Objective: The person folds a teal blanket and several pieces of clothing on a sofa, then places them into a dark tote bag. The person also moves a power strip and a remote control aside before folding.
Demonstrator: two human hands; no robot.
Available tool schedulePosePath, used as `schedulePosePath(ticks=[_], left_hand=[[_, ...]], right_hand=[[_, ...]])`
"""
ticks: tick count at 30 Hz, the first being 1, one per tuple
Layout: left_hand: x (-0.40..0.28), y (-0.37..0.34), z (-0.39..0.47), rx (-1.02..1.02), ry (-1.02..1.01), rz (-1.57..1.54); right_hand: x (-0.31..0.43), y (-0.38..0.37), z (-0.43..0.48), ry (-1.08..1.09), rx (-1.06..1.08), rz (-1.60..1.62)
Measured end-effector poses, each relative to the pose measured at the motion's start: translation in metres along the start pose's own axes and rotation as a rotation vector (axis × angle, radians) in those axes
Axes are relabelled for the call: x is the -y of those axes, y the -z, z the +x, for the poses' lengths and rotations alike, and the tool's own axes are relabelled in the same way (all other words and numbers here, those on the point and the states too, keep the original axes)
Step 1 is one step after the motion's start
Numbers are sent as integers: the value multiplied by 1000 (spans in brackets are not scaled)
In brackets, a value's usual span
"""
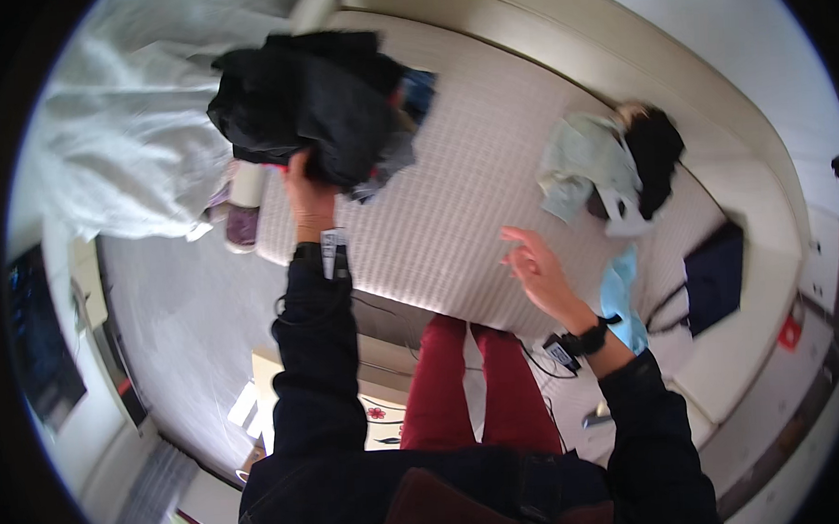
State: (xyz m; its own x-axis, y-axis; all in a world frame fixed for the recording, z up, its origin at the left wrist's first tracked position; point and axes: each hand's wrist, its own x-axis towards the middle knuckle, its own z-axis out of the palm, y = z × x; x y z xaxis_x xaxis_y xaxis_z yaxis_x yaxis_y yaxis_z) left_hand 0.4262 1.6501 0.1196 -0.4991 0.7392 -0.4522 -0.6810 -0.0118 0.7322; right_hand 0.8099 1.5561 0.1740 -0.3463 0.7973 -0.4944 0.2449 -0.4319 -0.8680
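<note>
A pile of dark folded clothes [314,105], mostly black with some blue and grey beneath, is at the upper left of the couch. My left hand [308,193] is at its near edge, with the fingers tucked under the black cloth; whether they grip it is hidden. Above the ribbed beige couch cover [452,211], my right hand [535,267] hangs with bent fingers and nothing in it. To its upper right lies a loose heap of pale grey-green clothing [590,156] against a black garment [657,157]. A light blue cloth [621,295] lies right of my right wrist.
A dark blue bag [716,277] with handles rests at the couch's right end. White draped fabric [126,134] hangs at the left, beside purple slippers [241,226]. The padded backrest [593,54] runs along the far side. Black cables [551,372] hang near my legs.
</note>
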Motion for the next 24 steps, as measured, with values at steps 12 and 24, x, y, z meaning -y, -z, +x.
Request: schedulePosePath(ticks=[12, 24], left_hand=[[-25, -31, 1, -40, 288, -7], [-5, 9, 26, -112, 253, 41]], right_hand=[[-199, 109, -48, -328, -492, -317], [-277, 213, -131, -852, -629, -845]])
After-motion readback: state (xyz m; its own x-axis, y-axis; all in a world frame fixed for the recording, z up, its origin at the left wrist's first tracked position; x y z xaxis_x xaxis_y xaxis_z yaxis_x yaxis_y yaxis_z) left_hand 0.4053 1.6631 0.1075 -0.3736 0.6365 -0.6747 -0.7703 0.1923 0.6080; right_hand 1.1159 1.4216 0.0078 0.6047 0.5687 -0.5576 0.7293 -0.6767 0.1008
